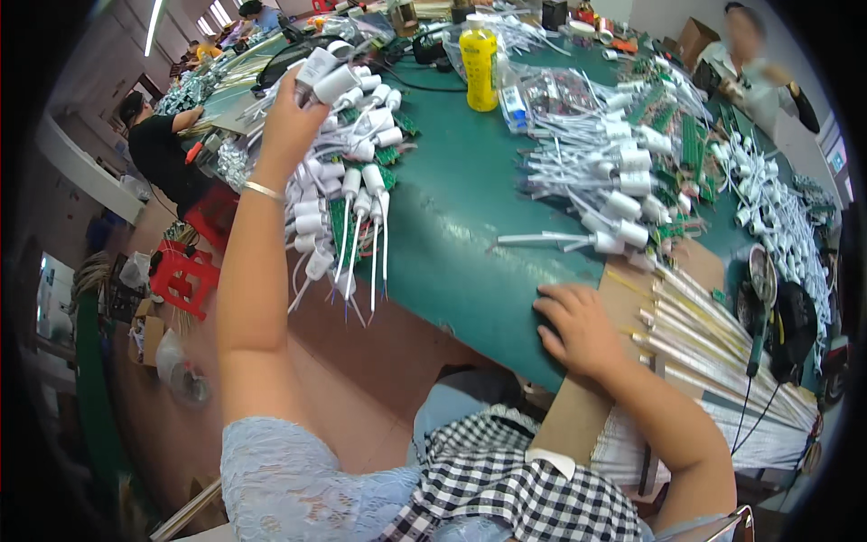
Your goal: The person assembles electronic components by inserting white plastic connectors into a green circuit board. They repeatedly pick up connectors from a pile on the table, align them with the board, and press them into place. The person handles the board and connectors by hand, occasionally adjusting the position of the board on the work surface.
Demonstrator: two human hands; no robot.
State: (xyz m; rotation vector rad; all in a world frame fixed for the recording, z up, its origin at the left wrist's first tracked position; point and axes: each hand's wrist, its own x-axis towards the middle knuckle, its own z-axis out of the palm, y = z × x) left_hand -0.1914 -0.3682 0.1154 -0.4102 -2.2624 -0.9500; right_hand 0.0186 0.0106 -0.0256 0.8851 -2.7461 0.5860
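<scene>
At the far left of the bench, my left hand (pixel 293 122) is closed round two white cylindrical housings (pixel 327 79) at the top of a pile. Below and beside it spreads that pile of wired white housings (pixel 309 221), with white leads hanging over the bench edge and green circuit boards (pixel 386 155) among them. My right hand (pixel 580 330) lies palm down with fingers apart at the near edge, over the green bench top and a cardboard sheet (pixel 578 415). It holds nothing. A second heap of wired white housings (pixel 623 185) lies beyond it.
A yellow bottle (pixel 480 63) stands at the back. Long pale strips (pixel 695 316) and a black-handled tool (pixel 761 298) lie at the right. Another person (pixel 750 77) sits across the bench; a person in black (pixel 163 149) is at the left, near red stools (pixel 185 275).
</scene>
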